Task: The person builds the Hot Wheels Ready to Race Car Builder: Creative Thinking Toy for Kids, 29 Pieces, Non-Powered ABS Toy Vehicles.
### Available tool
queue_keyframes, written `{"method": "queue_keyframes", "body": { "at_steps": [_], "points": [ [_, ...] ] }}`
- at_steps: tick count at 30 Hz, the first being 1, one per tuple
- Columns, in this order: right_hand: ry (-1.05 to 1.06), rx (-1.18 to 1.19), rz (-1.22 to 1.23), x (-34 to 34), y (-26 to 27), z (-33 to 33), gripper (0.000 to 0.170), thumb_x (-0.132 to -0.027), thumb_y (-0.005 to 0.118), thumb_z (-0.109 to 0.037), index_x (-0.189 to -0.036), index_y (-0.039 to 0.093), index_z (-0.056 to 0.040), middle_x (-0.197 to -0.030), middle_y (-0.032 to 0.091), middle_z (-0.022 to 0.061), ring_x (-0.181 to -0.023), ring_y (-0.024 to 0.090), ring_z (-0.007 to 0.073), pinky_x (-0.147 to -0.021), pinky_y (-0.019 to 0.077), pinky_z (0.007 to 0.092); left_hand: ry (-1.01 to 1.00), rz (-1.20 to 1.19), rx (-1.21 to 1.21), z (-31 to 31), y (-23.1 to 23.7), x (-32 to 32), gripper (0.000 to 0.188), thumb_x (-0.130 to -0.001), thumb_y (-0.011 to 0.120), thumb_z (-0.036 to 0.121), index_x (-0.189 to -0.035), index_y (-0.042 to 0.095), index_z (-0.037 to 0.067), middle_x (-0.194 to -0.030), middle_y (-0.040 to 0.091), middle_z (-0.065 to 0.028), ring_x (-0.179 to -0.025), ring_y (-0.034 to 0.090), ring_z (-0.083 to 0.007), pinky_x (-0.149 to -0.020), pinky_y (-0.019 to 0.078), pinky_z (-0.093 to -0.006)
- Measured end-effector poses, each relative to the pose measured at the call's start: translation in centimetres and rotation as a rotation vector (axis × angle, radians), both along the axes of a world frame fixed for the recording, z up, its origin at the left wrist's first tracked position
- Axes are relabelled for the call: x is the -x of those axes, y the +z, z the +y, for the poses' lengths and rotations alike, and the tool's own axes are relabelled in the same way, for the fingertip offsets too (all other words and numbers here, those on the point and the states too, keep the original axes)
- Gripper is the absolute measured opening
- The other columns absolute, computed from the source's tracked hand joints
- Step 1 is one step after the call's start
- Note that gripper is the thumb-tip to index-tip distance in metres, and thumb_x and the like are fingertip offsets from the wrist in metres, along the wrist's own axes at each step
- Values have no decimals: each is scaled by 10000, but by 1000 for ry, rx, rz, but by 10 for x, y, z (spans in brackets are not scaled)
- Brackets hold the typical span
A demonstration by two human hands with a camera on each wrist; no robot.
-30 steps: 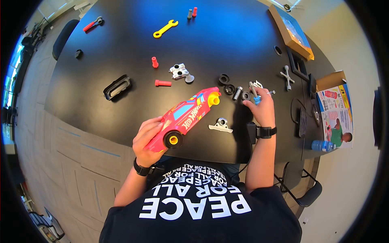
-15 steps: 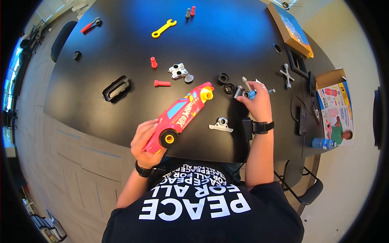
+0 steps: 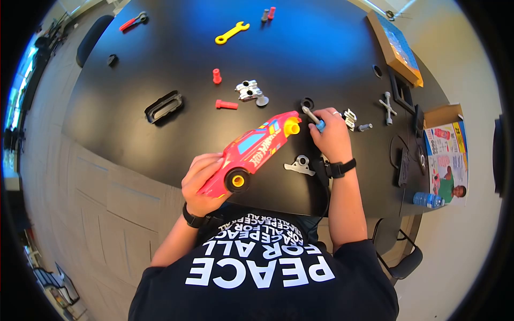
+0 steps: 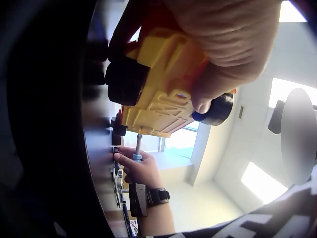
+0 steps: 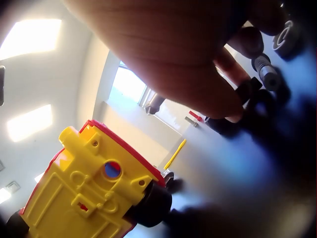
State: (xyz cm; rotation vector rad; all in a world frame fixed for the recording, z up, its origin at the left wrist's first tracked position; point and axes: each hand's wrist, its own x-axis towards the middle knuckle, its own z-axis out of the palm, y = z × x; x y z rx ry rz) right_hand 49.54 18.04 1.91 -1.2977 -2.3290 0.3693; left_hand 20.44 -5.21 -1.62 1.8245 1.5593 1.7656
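My left hand (image 3: 206, 176) grips the rear of a red toy car (image 3: 262, 144), held above the table edge. A black wheel (image 3: 236, 181) sits on its near rear corner; the yellow front hub (image 3: 292, 126) is bare. The yellow underside (image 5: 84, 193) faces my right wrist camera. My right hand (image 3: 334, 139) holds a blue-handled toy screwdriver (image 3: 312, 115), its tip pointing away from the palm. Thumb and forefinger reach down to small black parts (image 5: 247, 91) on the table, largely hidden by the hand. A black ring (image 3: 307, 103) lies just beyond the fingers.
A silver bracket (image 3: 301, 166) lies between my arms. Farther out are a chrome engine piece (image 3: 248, 90), a red bolt (image 3: 226, 105), a black oval frame (image 3: 164, 107) and a yellow wrench (image 3: 232, 33). At right are a grey cross wrench (image 3: 387, 108), a box (image 3: 447, 155) and a bottle (image 3: 428, 199).
My right hand has moved left with the screwdriver, away from the chrome piece and grey bolt, toward the black rings. The car stays in my left hand, and the head view has shifted slightly.
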Motion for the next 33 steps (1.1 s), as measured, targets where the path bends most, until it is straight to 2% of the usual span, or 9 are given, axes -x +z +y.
{"method": "queue_keyframes", "body": {
  "at_steps": [3, 6, 7, 8, 11, 15, 20, 23, 33],
  "points": [
    [67, -77, 57, 4, 0, -13, 307, -852, 752, 21, -1156, 753, -18, -1126, 749, 180, -1029, 722, 435, -904, 595, 497, -20, 31, -41, 1, -2, 3, 888, -642, 1079, 491, -1268, 747, -44, -1196, 769, -212, -1118, 755, -394, -969, 607, -488],
    [3, -14, 114, 2, 2, -21, 338, -844, 739, 22, -1181, 744, 3, -1058, 767, 192, -973, 716, 475, -880, 600, 497, -33, 15, -41, 1, -1, 3, 904, -626, 1081, 519, -1250, 750, -47, -1184, 766, -203, -1111, 753, -386, -960, 604, -483],
    [-11, -90, 140, 1, 4, -23, 280, -913, 739, 17, -1193, 735, 20, -976, 790, 131, -860, 760, 368, -798, 605, 436, -33, 16, -40, 1, -1, 4, 904, -626, 1081, 519, -1250, 750, -47, -1184, 766, -203, -1111, 753, -386, -960, 604, -483],
    [-12, -90, 139, -1, 6, -28, 280, -913, 739, 17, -1193, 735, 20, -976, 790, 131, -860, 760, 368, -798, 605, 436, -28, 5, -39, 2, -1, 3, 897, -622, 1084, 518, -1240, 754, -41, -1177, 764, -196, -1098, 751, -380, -952, 603, -480],
    [-65, 540, 723, 1, 38, -60, 179, -1040, 735, -2, -1217, 743, -27, -976, 765, 8, -774, 670, 46, -624, 509, 246, -8, -16, -39, 3, 1, 1, 850, -607, 1091, 476, -1221, 772, -16, -1159, 766, -169, -1065, 745, -363, -941, 603, -471],
    [164, 825, 1018, 16, 61, -97, 253, -974, 792, 90, -1205, 738, 2, -1057, 767, 64, -829, 692, 84, -613, 503, 219, 9, -8, -37, 3, 1, 0, 791, -598, 1095, 408, -1207, 788, 6, -1130, 768, -139, -1024, 735, -348, -923, 604, -461],
    [253, 800, 965, 42, 76, -110, 256, -922, 823, 116, -1151, 772, 14, -1163, 735, 97, -904, 706, 106, -660, 541, 239, -2, -9, -22, 2, 3, 1, 746, -628, 1086, 379, -1201, 793, 1, -1119, 769, -139, -1021, 735, -341, -922, 598, -452],
    [358, 637, 802, 60, 81, -113, 224, -892, 860, 80, -1097, 813, 3, -1132, 752, 106, -922, 729, 173, -793, 580, 298, 5, -13, -22, 1, 1, 1, 732, -642, 1080, 376, -1200, 796, -1, -1115, 768, -139, -1021, 734, -338, -925, 594, -446],
    [544, 277, 453, 95, 83, -132, 250, -861, 836, 65, -1085, 759, -16, -1082, 702, 101, -906, 738, 298, -801, 590, 376, 7, -5, -34, 1, 1, 1, 726, -653, 1072, 389, -1201, 801, -3, -1112, 769, -137, -1024, 734, -333, -926, 594, -440]
  ]
}}
